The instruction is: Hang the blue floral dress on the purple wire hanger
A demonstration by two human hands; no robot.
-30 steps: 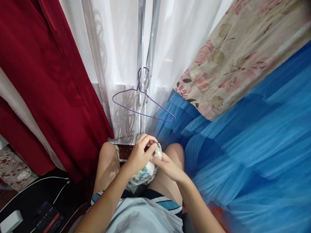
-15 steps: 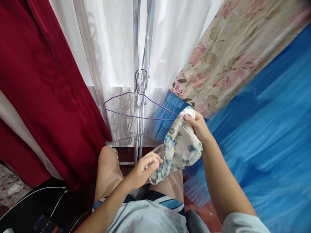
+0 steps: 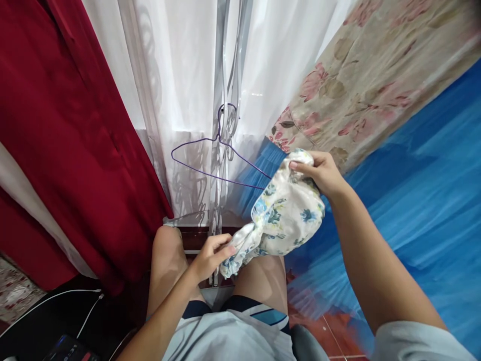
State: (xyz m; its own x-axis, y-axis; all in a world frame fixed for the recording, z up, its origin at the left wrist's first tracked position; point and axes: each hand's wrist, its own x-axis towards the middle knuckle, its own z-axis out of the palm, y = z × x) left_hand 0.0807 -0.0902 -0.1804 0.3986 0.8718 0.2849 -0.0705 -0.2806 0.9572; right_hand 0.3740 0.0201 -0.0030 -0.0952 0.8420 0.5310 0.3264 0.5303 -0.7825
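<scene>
A small white garment (image 3: pixel 289 215) with blue and green flowers, its exact kind unclear, is stretched between my two hands above my thighs. My right hand (image 3: pixel 323 173) grips its bunched upper end, thumb on top. Lower down and to the left, the fingers of my left hand (image 3: pixel 214 255) close on a gathered, elastic-looking end. A thin purple hanger (image 3: pixel 203 172) hangs by its hook from a white metal rack (image 3: pixel 225 85). The hanger's right end disappears behind or inside the cloth; which one I cannot tell.
White curtains (image 3: pixel 184 65) hang behind the rack, with a red curtain (image 3: pixel 67 130) on the left. Floral fabric (image 3: pixel 361 85) and blue tulle (image 3: pixel 406 215) hang on the right. A phone (image 3: pixel 71 348) and a white cable (image 3: pixel 45 301) lie on a black surface at lower left.
My right hand has moved slightly up and right, pulling the garment's upper end further over the hanger's right end. My left hand has shifted slightly left, gathering the lower end.
</scene>
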